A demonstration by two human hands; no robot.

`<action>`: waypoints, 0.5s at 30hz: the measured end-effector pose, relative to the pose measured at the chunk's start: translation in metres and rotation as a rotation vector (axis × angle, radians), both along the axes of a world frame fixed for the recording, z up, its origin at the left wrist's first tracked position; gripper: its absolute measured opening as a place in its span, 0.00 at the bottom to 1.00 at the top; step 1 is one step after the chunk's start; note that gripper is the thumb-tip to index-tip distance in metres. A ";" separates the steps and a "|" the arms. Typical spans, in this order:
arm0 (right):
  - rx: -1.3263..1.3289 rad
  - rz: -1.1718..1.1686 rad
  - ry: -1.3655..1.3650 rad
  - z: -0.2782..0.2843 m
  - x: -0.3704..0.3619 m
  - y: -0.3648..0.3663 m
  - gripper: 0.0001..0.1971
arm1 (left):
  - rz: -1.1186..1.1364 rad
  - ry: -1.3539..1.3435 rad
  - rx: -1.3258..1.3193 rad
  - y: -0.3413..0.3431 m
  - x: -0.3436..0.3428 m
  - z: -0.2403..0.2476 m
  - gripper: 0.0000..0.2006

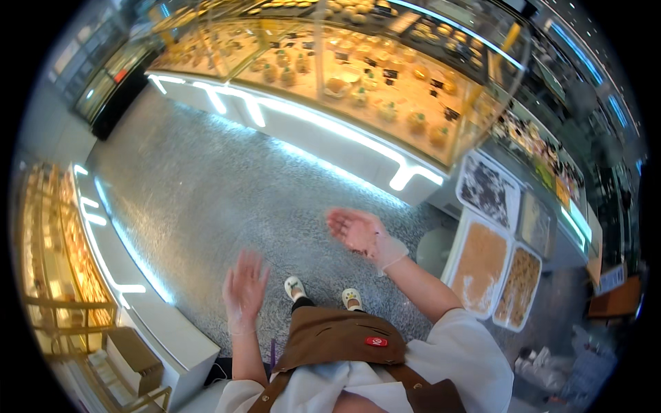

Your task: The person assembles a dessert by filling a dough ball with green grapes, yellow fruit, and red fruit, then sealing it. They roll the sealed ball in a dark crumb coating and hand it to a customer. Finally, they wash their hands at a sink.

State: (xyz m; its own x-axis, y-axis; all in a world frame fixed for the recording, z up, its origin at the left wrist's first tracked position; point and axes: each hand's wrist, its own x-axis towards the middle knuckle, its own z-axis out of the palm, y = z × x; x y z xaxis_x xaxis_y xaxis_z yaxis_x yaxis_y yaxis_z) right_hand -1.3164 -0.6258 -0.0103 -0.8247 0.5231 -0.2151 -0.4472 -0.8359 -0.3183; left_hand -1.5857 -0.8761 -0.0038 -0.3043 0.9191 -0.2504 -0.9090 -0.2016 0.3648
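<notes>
My left hand point(246, 290), in a thin clear glove, is held up over the floor with its fingers stretched out and nothing in it. My right hand point(363, 236), gloved the same way, is turned palm up with fingers extended; small dark specks cling near the heel of the palm. It is the hand nearer the trays on the right, but touches none of them. Those are a white tray of dark crumbs point(487, 191), a white tray of fine tan crumbs point(483, 256) and a white tray of coarser brown pieces point(518, 283).
A long lit glass display case point(358, 76) of small cakes curves across the far side. Lit pastry shelves point(62, 241) and a white counter point(165, 323) bearing a brown box point(134, 359) stand at left. A greyish container point(537, 224) adjoins the trays. Plastic bags point(544, 368) lie lower right.
</notes>
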 end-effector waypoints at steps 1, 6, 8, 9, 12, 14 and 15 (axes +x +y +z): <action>0.005 0.014 0.009 0.005 -0.030 0.015 0.21 | 0.036 -0.031 0.033 0.005 -0.028 0.000 0.37; -0.102 0.026 0.118 0.043 -0.185 0.048 0.31 | 0.171 -0.189 0.184 0.032 -0.159 0.003 0.40; -0.069 0.058 0.157 0.051 -0.257 0.067 0.35 | 0.163 -0.178 0.258 0.051 -0.218 0.008 0.41; -0.055 0.082 0.182 0.058 -0.294 0.076 0.38 | 0.171 -0.178 0.287 0.058 -0.248 0.013 0.41; -0.027 0.141 0.202 0.076 -0.407 0.105 0.39 | 0.188 -0.183 0.347 0.080 -0.344 0.032 0.41; -0.047 0.183 0.204 0.089 -0.490 0.121 0.40 | 0.230 -0.191 0.358 0.091 -0.405 0.043 0.40; -0.058 0.199 0.208 0.093 -0.534 0.127 0.40 | 0.259 -0.191 0.361 0.094 -0.441 0.048 0.39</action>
